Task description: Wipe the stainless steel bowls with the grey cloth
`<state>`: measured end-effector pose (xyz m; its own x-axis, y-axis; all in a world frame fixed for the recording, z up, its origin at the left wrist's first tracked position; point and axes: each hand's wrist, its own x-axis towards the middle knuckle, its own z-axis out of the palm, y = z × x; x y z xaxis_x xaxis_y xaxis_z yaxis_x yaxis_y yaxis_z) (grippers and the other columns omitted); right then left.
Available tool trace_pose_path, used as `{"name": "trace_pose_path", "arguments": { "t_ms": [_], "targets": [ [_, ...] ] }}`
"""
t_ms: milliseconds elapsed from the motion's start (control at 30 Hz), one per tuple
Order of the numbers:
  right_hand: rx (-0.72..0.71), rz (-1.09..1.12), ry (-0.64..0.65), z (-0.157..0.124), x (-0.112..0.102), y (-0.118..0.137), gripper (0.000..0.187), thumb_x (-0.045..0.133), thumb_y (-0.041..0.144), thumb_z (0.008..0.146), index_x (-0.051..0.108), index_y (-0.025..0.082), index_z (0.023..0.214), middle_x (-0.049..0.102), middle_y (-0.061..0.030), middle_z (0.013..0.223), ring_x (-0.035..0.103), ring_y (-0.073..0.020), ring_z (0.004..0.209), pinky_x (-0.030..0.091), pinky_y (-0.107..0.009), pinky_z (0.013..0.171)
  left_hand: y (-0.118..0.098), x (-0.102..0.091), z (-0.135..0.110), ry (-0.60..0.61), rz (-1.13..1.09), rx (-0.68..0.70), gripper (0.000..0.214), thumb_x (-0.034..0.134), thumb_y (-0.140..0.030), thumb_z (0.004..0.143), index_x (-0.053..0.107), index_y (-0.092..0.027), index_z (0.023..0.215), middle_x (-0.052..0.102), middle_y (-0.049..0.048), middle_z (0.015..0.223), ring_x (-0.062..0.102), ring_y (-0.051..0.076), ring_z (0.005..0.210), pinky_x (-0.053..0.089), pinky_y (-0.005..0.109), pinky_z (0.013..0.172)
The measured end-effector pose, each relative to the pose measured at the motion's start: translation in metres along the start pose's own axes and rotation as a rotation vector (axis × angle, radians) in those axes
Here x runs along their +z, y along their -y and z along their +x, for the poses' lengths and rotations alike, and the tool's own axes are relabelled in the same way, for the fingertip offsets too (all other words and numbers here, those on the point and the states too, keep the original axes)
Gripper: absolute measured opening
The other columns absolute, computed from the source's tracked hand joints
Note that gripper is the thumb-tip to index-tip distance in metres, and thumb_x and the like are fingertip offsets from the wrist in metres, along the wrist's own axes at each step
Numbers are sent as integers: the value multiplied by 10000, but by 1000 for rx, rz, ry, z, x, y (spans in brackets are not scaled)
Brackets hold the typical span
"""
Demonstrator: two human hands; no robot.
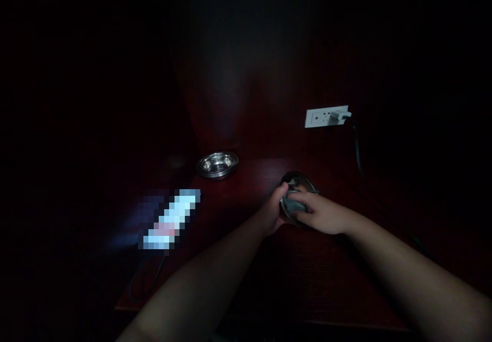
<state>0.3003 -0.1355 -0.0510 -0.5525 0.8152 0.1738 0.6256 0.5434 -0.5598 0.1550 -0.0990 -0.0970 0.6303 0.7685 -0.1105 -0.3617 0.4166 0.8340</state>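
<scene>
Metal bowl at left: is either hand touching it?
No, left hand and right hand are on a round item, away from the bowl.

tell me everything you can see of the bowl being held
The bowl looks metal, shiny and rounded, with a thin rim, and is tilted. The left hand grips its edge, thumb near the rim; the right hand lies over a grey-green patch, perhaps cloth or reflection. Whether it touches the dark red table is unclear.

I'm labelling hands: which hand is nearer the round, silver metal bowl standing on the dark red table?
Left. The left hand, gripping a round, shiny object, is to the right of the silver metal bowl and closer to the camera; the right hand is farther right.
</scene>
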Motion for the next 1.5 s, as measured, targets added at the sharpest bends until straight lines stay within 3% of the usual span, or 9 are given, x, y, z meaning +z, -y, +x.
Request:
{"name": "trace_pose_path", "arguments": {
  "t_ms": [200,300,400,667,900,1067,1200,1367,1500],
  "targets": [
    [-130,345,-195,5,6,-4,125,523,312,860,537,191,889,580,-20,826,553,-170,762,468,-314,706,2,-1,0,12,32,-10,684,409,-720,823,645,-148,1114,715,134,1003,672,275,909,535,418,769],
    [-165,149,-388,9,8,-4,13,514,189,820,511,202,821,546,-19,803,527,-176,761,447,-318,718,-1,4,-3,5,21,0,635,428,-683,834,608,-184,1184,700,128,1081,660,286,968,543,408,735],
    [-162,-146,-471,11,9,-6,138,489,89,766,529,190,851,570,-62,870,532,-212,848,438,-349,791,-4,8,-6,-8,28,3,552,486,-590,833,606,-184,1188,686,127,1118,650,281,980,554,400,719],
    [59,-453,-269,9,5,-13,218,481,70,744,614,149,897,637,-128,932,567,-272,919,435,-402,858,0,7,-4,-121,-14,73,490,617,-435,760,568,-214,1195,668,98,1113,646,264,948,568,462,734],
    [-40,-77,-37,1,-1,-7,182,484,74,720,587,187,818,612,-30,800,567,-179,747,462,-320,721,-1,5,-3,-72,-9,46,490,573,-525,768,628,-151,1081,690,110,985,647,240,872,545,391,727],
    [-147,190,-106,0,2,-10,295,518,158,789,564,196,1077,631,-50,1028,598,-193,922,482,-341,816,3,3,-1,-50,24,47,549,547,-608,781,645,-154,1073,700,118,1031,653,257,928,532,338,691],
    [-154,226,-253,4,8,-9,201,516,195,807,558,202,1003,601,-29,909,580,-184,827,488,-333,752,3,3,-2,-42,22,35,599,509,-644,808,624,-163,1145,696,126,1069,652,275,976,544,382,735],
    [-139,-64,-422,10,11,-11,209,479,79,715,535,195,879,593,-64,899,560,-222,865,470,-379,805,0,6,-4,-12,10,59,591,505,-634,819,591,-191,1200,676,130,1117,644,290,1010,551,435,774],
    [-77,-255,-386,10,11,-18,245,453,74,726,566,176,918,629,-119,940,583,-271,922,474,-428,838,6,8,-3,-104,51,159,545,596,-556,785,522,-264,1240,633,89,1138,645,241,901,566,410,662]
  ]
}}
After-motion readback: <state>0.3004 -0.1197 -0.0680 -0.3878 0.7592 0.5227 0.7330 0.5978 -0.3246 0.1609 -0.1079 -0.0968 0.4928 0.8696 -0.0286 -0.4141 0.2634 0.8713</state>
